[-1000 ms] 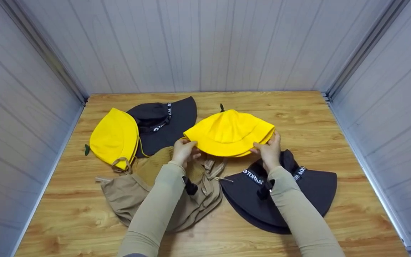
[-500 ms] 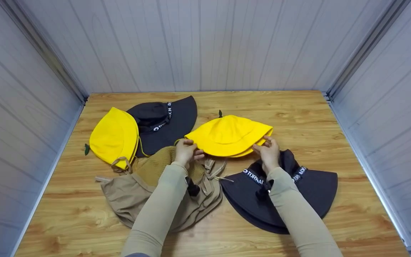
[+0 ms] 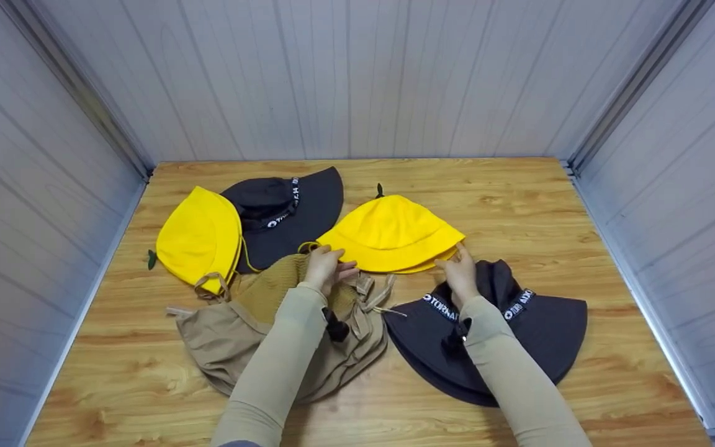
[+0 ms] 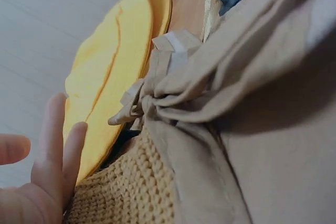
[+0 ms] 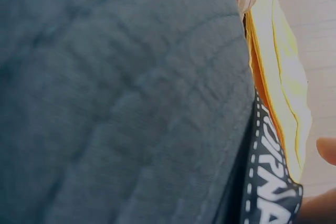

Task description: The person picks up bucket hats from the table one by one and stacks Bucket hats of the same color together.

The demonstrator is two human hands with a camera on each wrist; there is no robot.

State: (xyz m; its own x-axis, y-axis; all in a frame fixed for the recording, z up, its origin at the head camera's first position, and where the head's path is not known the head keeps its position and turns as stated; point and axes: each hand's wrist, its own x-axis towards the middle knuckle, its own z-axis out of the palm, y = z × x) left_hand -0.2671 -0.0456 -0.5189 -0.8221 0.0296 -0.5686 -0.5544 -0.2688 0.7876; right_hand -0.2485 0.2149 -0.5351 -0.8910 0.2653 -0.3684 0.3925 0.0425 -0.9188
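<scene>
— Where is the hat being handled?
— The yellow bucket hat (image 3: pixel 395 230) is seen around the middle of the desk (image 3: pixel 519 205), its crown turned away from the person, beyond the khaki hat (image 3: pixel 221 347) and the front dark hat (image 3: pixel 544 329) with the lettered band.
— How are the hands held?
— The left hand (image 3: pixel 323 268) is held at the left end of the brim, fingers extended, thumb spread wide. The right hand (image 3: pixel 462 276) is set at the other end; whether the brim is pinched there cannot be told.
— Which step is in hand?
— The hat is judged to be in the course of being laid flat and straightened.
— And what is called for next?
— Probably the offset brim layers should be evened and the fingers withdrawn without the thin cord (image 3: pixel 308 246) being caught.
</scene>
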